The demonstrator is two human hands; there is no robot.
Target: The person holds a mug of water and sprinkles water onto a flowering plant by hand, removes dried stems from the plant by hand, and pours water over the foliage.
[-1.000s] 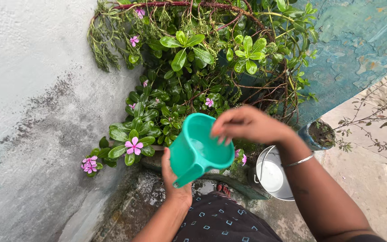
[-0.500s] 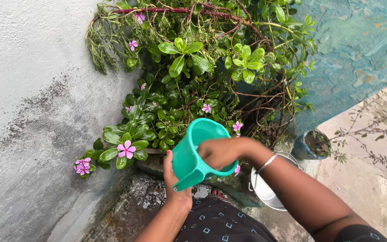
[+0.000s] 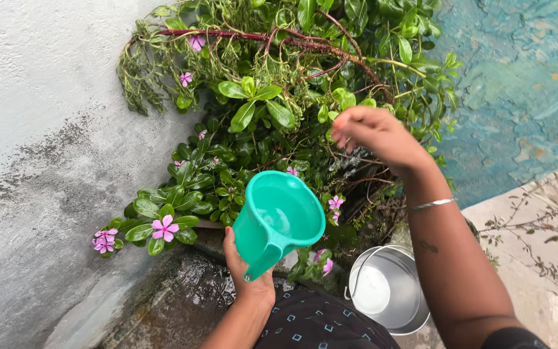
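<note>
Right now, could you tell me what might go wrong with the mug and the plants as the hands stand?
The left hand holds the green mug tilted, with water inside; it could spill onto the wet ledge. The right hand sits among woody stems, which might scratch it or snap. The steel bucket stands close under that arm and might get knocked.

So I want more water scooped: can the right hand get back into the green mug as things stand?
Probably yes. The right hand is raised over the plant, and the green mug, held by the left hand, has its mouth open with nothing between.
</note>
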